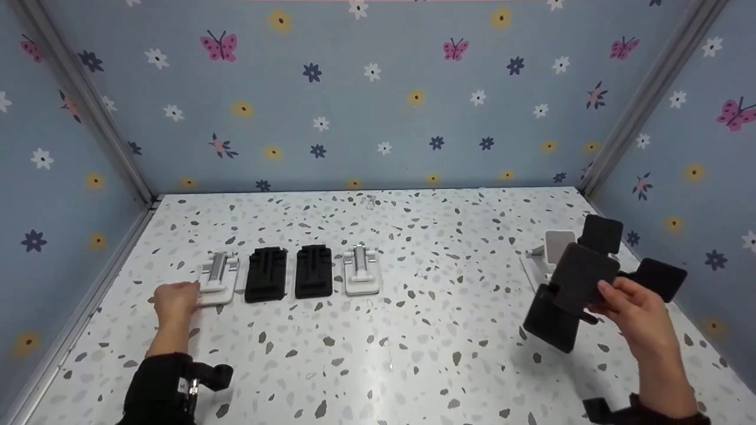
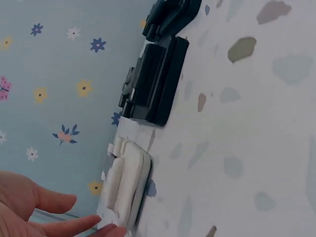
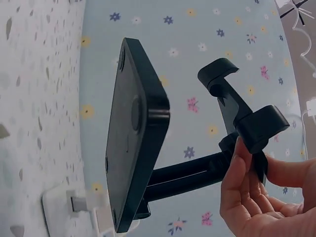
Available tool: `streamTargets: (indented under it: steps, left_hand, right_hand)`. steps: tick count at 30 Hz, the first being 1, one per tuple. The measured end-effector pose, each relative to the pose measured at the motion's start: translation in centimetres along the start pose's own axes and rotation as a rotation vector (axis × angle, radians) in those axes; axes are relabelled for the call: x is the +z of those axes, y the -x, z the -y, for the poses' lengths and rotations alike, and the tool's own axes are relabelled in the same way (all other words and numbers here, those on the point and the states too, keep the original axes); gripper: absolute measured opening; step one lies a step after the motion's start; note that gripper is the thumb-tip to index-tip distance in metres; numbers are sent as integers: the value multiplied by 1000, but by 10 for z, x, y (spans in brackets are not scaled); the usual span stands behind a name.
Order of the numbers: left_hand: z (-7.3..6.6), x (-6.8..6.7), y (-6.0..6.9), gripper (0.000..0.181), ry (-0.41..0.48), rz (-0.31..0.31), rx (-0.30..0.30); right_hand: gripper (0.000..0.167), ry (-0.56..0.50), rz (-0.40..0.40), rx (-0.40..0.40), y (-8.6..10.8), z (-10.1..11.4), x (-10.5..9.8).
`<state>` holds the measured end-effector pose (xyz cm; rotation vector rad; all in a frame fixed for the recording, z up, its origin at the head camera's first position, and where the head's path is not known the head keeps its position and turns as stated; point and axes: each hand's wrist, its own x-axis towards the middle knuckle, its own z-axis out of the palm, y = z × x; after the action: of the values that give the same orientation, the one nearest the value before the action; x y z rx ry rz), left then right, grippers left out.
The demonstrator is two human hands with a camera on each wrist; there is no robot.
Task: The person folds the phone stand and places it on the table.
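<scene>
At the desk (image 1: pixel 413 348), the right hand (image 1: pixel 641 313) pinches an unfolded black phone stand (image 1: pixel 580 276); the left hand (image 1: pixel 177 300), spread, touches a white phone stand (image 1: pixel 218 296).

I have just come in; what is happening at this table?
A person's right hand holds an unfolded black stand above the table. An opened white stand is partly behind it. The left hand is at the edge of the leftmost folded white stand; contact is unclear. Two folded black stands and another folded white stand complete the row.
</scene>
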<state>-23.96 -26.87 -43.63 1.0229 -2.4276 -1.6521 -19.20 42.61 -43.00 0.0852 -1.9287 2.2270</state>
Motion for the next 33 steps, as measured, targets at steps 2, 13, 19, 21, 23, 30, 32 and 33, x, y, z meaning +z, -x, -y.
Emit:
streamTargets:
  steps: [2,13,19,21,23,30,32,33]
  left_hand:
    - [-8,7,10,49,29,-4,53]
    - [-43,63,67,47,211,126,349]
    - [-49,93,94,48,315,335,320]
    - [-50,103,102,48,348,402,311]
    - [-49,114,110,47,370,460,313]
    - [-49,147,140,46,423,692,368]
    - [-50,154,149,47,435,770,381]
    - [-51,156,152,47,440,807,385]
  right_hand:
    - [11,-21,17,-5,13,35,54]
    - [11,-53,141,-58,6,55,159]
    - [17,-52,212,-52,-1,50,189]
    - [17,-48,223,-47,-2,49,198]
    - [15,-42,239,-47,-3,48,206]
    - [12,-54,278,-58,-5,47,232]
    - [12,-63,276,-57,-5,47,238]
    - [12,-64,272,-54,-5,47,240]
